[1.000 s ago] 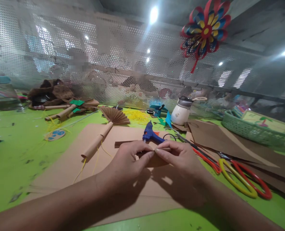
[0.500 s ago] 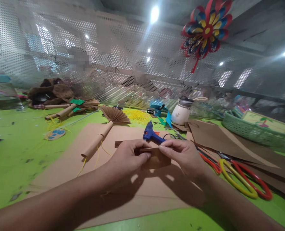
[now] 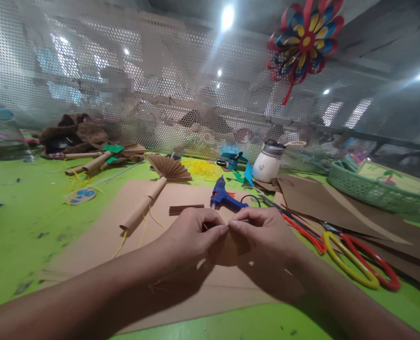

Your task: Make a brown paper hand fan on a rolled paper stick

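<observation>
My left hand (image 3: 199,233) and my right hand (image 3: 266,233) meet over a large brown paper sheet (image 3: 174,307), thumbs and forefingers closed in a pinch. Between them is a small piece of brown paper (image 3: 238,242), mostly hidden by the fingers. Just beyond my left hand lies a pleated brown paper strip (image 3: 186,209). A blue glue gun (image 3: 227,196) rests on the sheet beyond both hands. To the left, a rolled paper tube (image 3: 144,205) with yellow strands leads up to a pleated paper fan (image 3: 169,168).
Scissors with red and yellow handles (image 3: 367,264) lie right of my right hand, beside another orange-handled tool (image 3: 304,232). Brown sheets (image 3: 314,200), a green basket (image 3: 372,191) and a white jar (image 3: 267,163) stand behind. Yellow shreds (image 3: 204,168) lie near the perforated screen (image 3: 153,94).
My hands have drawn closer together, fingertips nearly touching. The small paper piece, which hung broad between them, now shows much less. More of the pleated strip is visible.
</observation>
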Demonstrator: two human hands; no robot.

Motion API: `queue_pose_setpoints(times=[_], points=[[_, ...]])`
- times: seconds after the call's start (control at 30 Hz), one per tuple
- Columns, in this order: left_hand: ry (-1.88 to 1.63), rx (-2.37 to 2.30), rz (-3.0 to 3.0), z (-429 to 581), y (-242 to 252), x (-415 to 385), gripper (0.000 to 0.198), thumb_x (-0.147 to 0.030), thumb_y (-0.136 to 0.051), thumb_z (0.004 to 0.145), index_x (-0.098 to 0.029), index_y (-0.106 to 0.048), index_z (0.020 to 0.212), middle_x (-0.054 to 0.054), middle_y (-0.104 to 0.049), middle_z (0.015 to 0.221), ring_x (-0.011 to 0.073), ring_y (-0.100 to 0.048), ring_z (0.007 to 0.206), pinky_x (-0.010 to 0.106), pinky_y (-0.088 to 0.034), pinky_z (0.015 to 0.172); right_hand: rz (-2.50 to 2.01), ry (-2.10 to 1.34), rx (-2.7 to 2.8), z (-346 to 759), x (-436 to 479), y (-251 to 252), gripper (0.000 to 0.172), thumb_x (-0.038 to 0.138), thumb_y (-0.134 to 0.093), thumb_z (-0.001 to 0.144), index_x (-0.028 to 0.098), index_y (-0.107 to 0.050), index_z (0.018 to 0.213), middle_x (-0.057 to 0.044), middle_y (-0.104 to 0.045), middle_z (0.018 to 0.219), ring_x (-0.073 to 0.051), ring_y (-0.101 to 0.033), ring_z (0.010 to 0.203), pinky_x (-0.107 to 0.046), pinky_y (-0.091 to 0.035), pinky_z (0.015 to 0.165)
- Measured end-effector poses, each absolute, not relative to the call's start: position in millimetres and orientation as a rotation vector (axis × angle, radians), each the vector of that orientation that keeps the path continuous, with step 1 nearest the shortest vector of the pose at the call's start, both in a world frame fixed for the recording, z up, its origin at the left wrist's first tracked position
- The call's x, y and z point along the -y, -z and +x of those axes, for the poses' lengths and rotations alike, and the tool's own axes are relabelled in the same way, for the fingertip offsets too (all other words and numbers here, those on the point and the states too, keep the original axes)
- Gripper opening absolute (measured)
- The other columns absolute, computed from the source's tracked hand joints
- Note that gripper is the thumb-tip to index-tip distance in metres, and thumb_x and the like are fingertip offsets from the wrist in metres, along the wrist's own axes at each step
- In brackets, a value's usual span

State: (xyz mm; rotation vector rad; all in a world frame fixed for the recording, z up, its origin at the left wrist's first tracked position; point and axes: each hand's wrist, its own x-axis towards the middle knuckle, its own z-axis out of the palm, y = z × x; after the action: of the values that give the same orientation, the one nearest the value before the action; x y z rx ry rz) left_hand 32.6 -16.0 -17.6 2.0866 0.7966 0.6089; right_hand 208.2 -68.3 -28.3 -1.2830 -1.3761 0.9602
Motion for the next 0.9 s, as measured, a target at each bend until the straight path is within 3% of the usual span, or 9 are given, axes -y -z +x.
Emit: queue_pose_setpoints(times=[0.27,0.43,0.6,0.67,0.8,0.9], points=[[-0.669,-0.813,2.113,32.0,15.0,16.3,0.023,-0.028,-0.050,0.079,-0.015,-0.060,0.063,-0.001,-0.054,0.060,0.0132,-0.048,0.060,0.023,-0.036,0.055,-1.255,-0.974,1.299,214.6,63.8,26.8,0.015,0.032,-0.074,0.067,0.018,-0.068,0.062,0.002,-0.057,0.059,-0.011,-0.048,0.055,-0.026,-0.038,0.054],[-0.671,-0.814,1.917,33.7,18.4,11.1,0.025,-0.032,-0.055,0.074,-0.016,-0.055,0.056,-0.003,-0.047,0.054,0.0119,-0.044,0.055,0.022,-0.033,0.051,-1.223,-0.824,1.318,233.7,53.2,29.4,0.022,0.034,-0.071,0.074,0.016,-0.066,0.062,0.000,-0.059,0.059,-0.013,-0.051,0.058,-0.030,-0.040,0.063],[-0.716,-0.825,1.917,34.3,19.5,11.5,0.024,-0.032,-0.054,0.076,-0.016,-0.056,0.058,-0.002,-0.050,0.055,0.0118,-0.045,0.054,0.022,-0.034,0.050,-1.168,-0.895,1.282,227.0,56.0,25.5,0.018,0.036,-0.068,0.077,0.019,-0.068,0.079,-0.003,-0.065,0.076,-0.015,-0.057,0.072,-0.031,-0.044,0.070],[-0.717,-0.810,1.933,34.2,18.7,13.6,0.025,-0.032,-0.054,0.077,-0.016,-0.057,0.058,-0.002,-0.051,0.056,0.0118,-0.046,0.055,0.021,-0.035,0.051,-1.195,-0.983,1.305,217.6,60.8,24.3,0.020,0.037,-0.071,0.074,0.019,-0.067,0.081,-0.003,-0.065,0.076,-0.016,-0.057,0.071,-0.030,-0.044,0.066],[-0.702,-0.798,1.911,33.0,15.0,17.1,0.027,-0.034,-0.055,0.077,-0.015,-0.058,0.058,-0.002,-0.051,0.057,0.0111,-0.046,0.054,0.021,-0.035,0.050,-1.243,-0.958,1.317,209.2,66.0,25.6,0.025,0.039,-0.073,0.070,0.016,-0.066,0.065,0.001,-0.056,0.059,-0.012,-0.049,0.056,-0.026,-0.039,0.055],[-0.636,-0.750,1.846,31.5,13.8,16.2,0.027,-0.036,-0.051,0.082,-0.015,-0.065,0.071,-0.001,-0.057,0.063,0.0118,-0.050,0.057,0.021,-0.036,0.049,-1.225,-0.924,1.298,214.3,63.7,28.0,0.024,0.039,-0.072,0.072,0.016,-0.067,0.066,0.001,-0.057,0.061,-0.012,-0.048,0.058,-0.026,-0.039,0.057]])
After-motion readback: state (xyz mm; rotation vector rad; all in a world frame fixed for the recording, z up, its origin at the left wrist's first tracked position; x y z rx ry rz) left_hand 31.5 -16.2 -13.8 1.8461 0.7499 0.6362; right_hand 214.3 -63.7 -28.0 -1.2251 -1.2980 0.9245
